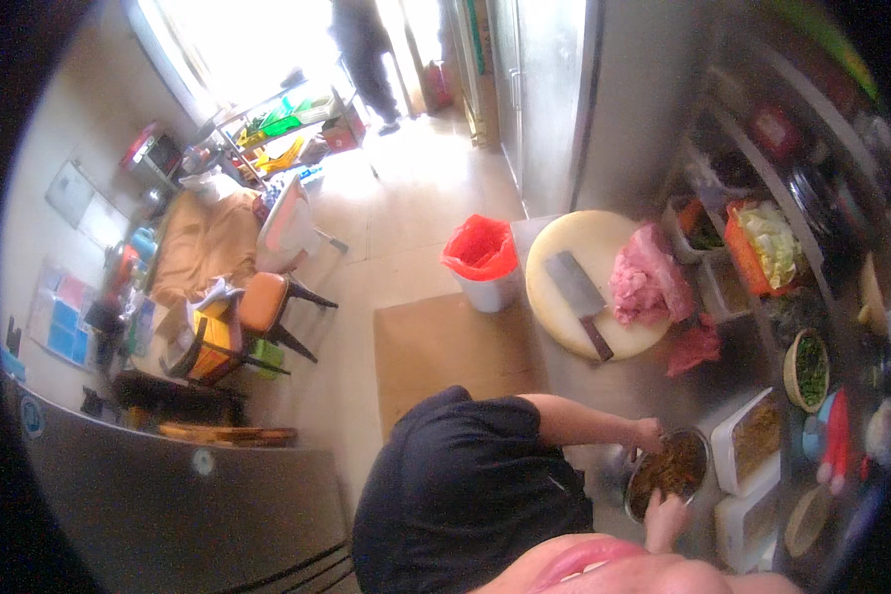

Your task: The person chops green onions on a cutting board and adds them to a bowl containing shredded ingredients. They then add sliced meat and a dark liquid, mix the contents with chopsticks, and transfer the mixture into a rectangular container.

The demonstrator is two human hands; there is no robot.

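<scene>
A round metal bowl (706,458) of brown, shredded-looking food (675,465) stands on the metal counter. My left hand (647,435) grips the bowl's rim on its far left side. From the near side my right hand (667,519) reaches in, its fingers drawn together in the brown food and the tips buried. Beyond the bowl, a cleaver (576,287) lies flat on a round cutting board (599,223). A large piece of raw pink meat (653,272) rests on the board's right side, and a smaller red piece of meat (694,346) lies beside it.
Right of the bowl stand two white tubs, one a food tub (749,445). Along the shelf are a basket of greens (809,371) and an orange-lined container of cut vegetables (767,247). A red-lined bin (480,259) and a chair (265,303) stand on the floor; another person (364,59) is far back.
</scene>
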